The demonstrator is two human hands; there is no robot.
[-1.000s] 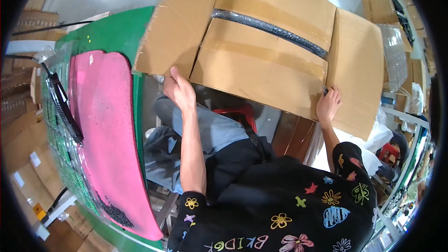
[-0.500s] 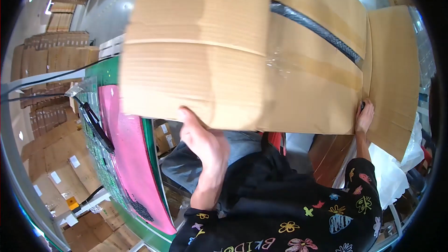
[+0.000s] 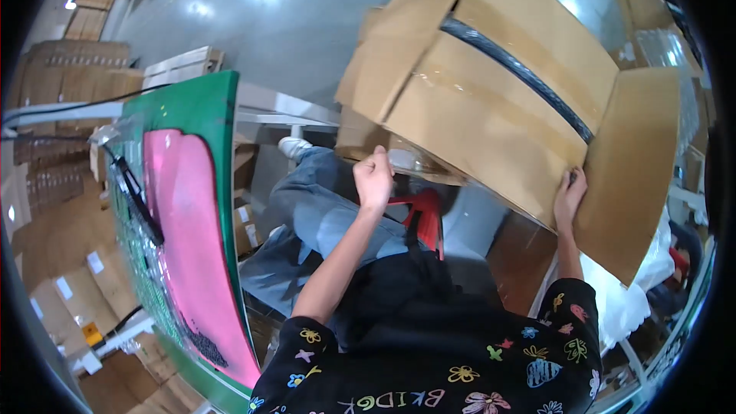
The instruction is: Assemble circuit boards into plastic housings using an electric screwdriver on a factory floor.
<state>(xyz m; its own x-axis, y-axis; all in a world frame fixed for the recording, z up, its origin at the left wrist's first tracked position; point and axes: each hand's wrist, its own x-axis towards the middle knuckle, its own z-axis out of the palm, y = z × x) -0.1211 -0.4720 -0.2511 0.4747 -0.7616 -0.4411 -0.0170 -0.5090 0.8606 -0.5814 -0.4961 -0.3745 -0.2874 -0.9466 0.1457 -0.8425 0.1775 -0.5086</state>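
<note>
A large open-flapped cardboard box (image 3: 498, 119) lies tilted before me, with a dark plastic-wrapped strip (image 3: 529, 77) showing in the gap along its top. One flap (image 3: 410, 38) spreads to the left, another flap (image 3: 632, 161) to the right. My left hand (image 3: 374, 180) is closed, thumb uppermost, against the cardboard below the left flap; what its fingers hold is hidden. At the box's near right corner, my right hand (image 3: 570, 198) is curled with a small dark object between its fingers, pressed against the cardboard.
To my left stands a green-edged table (image 3: 222, 107) with a pink sheet (image 3: 188, 207), clear plastic and a black-handled tool (image 3: 138, 203). Stacked cartons (image 3: 69, 238) lie beyond it. A red object (image 3: 422, 215) is below my hands; white wrapping (image 3: 613, 291) hangs at right.
The box has shifted away and to the right, and its left flap has swung outward. My left hand has risen rightward; my right hand has moved slightly left.
</note>
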